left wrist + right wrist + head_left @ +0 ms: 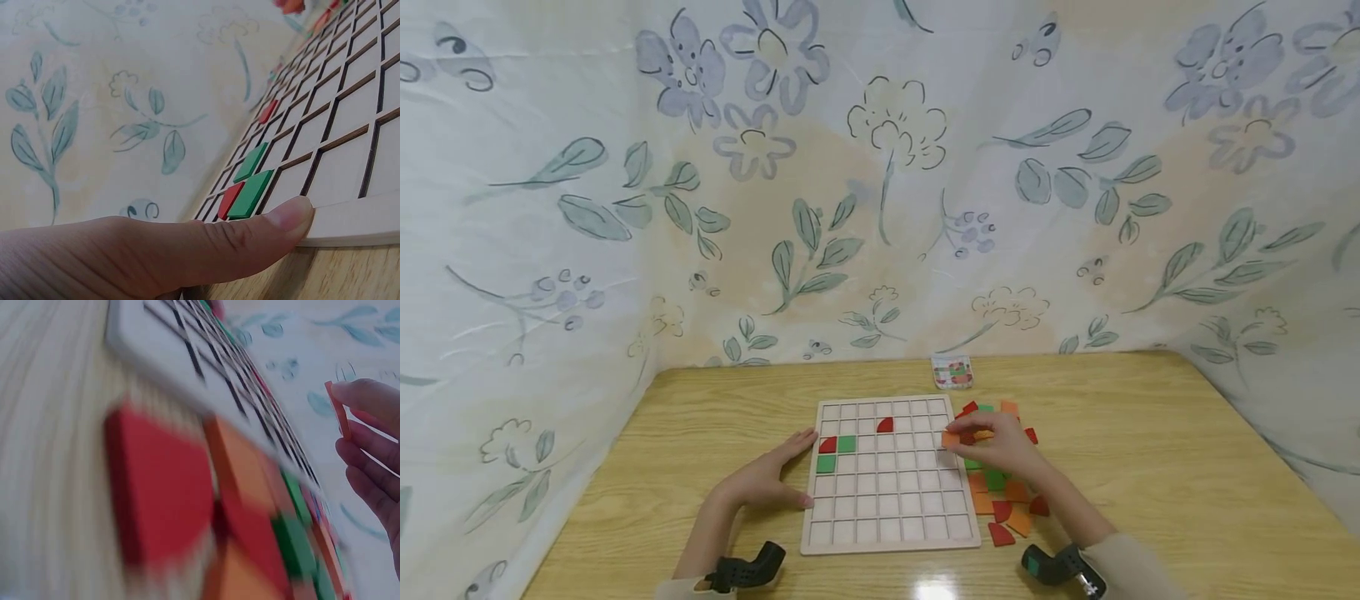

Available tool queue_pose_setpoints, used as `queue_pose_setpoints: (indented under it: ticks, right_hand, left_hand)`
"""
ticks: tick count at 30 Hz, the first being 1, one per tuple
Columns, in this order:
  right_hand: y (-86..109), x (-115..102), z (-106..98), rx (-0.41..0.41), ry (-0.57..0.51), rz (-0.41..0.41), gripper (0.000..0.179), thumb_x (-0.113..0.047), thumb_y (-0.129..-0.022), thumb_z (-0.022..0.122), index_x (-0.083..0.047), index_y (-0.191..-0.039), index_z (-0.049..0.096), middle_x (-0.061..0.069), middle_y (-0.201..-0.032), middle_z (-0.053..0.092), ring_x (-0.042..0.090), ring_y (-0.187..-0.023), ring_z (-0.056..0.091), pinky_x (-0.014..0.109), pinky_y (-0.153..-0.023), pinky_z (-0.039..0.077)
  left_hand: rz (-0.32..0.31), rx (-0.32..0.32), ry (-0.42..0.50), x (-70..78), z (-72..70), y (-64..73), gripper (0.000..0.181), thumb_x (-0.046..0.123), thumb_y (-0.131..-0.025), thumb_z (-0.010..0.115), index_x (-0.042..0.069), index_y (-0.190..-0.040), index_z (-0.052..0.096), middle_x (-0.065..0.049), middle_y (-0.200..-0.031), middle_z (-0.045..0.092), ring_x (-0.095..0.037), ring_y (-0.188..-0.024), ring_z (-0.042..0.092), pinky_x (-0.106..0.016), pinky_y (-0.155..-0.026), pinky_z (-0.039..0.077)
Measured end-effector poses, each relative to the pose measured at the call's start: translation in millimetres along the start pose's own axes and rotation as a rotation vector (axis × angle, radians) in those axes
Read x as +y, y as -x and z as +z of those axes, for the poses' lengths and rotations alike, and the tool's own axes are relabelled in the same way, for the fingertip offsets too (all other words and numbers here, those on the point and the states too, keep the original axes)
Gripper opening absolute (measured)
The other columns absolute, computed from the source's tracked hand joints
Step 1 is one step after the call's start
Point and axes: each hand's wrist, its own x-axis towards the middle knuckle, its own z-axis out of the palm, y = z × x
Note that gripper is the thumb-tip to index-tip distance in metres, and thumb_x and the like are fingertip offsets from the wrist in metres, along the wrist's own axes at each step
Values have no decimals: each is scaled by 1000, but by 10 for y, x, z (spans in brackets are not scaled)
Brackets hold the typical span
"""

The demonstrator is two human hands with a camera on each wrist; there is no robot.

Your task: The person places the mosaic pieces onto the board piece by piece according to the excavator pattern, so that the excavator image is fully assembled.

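Observation:
A pale wooden grid board [891,551] lies on the table. My left hand [763,482] rests along its left edge, and in the left wrist view the thumb [250,240] lies straight against the rim. Between thumb and fingers, my right hand [1000,442] pinches an orange square tile [951,439] above the board's right edge. That tile [339,411] appears edge-on in the right wrist view. Seated in the grid are two green square tiles [846,444] and a red quarter-round tile [828,445] at the left, plus another red quarter-round tile [885,425] in an upper row.
Loose orange, green and red tiles [1018,523] are heaped along the board's right side, partly under my right hand. A small card with a coloured pattern [952,372] lies beyond the board's top right corner. Behind the wooden table [700,417] hangs a flowered cloth [820,192].

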Motion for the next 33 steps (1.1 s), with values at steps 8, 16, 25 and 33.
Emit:
queue_pose_setpoints:
  ticks: [8,16,25,33]
  right_hand:
    - [-371,-245,327,-58,-29,-141,21,-27,-80,72,-15,-98,72,-1,-94,70,15,-86,63,42,-75,53]
    - [-632,-281,662,-97,55,-218,16,-21,-80,73,-13,-94,73,-2,-92,71,11,-84,63,33,-74,53]
    - [-719,-306,877,-179,273,-302,11,-15,-82,70,-9,-90,74,0,-89,70,13,-86,63,24,-77,51]
    - [-727,-295,933,-209,352,-295,14,-19,-84,68,-9,-93,73,0,-93,69,14,-91,61,28,-82,49]
  left_hand:
    - [0,3,0,-11,0,-19,97,34,-70,79,13,-147,24,-12,-154,15,-37,-140,7,-60,-108,14]
    - [11,2,-19,-29,3,-42,96,35,-71,78,14,-147,24,-11,-154,15,-36,-141,7,-59,-108,14]
    - [-5,9,-17,-20,5,-39,95,34,-71,78,15,-147,25,-10,-154,16,-35,-141,8,-59,-108,14]
    - [-5,20,-8,-41,17,-22,95,32,-70,79,14,-147,26,-9,-154,18,-35,-141,8,-58,-109,14]
